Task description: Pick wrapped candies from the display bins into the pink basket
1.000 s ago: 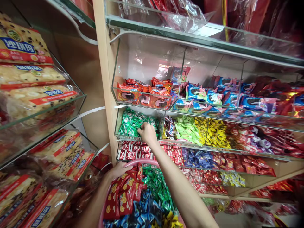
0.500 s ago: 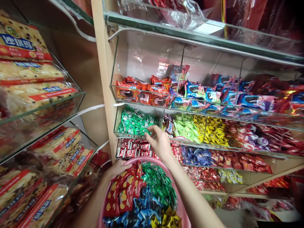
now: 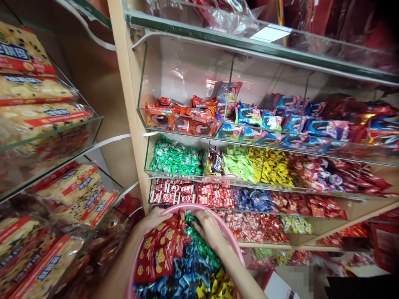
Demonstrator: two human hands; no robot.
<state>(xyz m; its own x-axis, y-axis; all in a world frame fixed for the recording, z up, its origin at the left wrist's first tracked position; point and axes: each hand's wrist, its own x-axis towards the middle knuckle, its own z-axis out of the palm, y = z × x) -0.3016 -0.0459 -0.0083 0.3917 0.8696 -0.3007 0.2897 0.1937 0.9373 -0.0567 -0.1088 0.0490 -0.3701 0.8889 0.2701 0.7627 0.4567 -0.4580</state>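
Observation:
A pink basin (image 3: 234,241) holds red packets (image 3: 156,257), green-wrapped candies (image 3: 202,249), blue-wrapped candies (image 3: 183,276) and yellow-wrapped candies (image 3: 220,286). My left hand (image 3: 156,219) grips the basin's rim at the upper left. Inside the basin, my right hand (image 3: 207,226) is over the green candies, its fingers bent and somewhat apart; whether a candy is under them is hard to see. Above the basin, a glass shelf compartment holds more green candies (image 3: 177,158).
Packaged pastries (image 3: 34,89) fill glass shelves on the left, beside a wooden upright (image 3: 126,104). Shelves ahead hold snack packs (image 3: 249,114), Snickers bars (image 3: 215,162), yellow candies (image 3: 277,166) and red-and-white packets (image 3: 171,193). A glass shelf edge (image 3: 218,37) crosses above.
My right hand has moved down from the front of the green candy compartment into the basin. My left hand stays on the rim. The view has shifted slightly.

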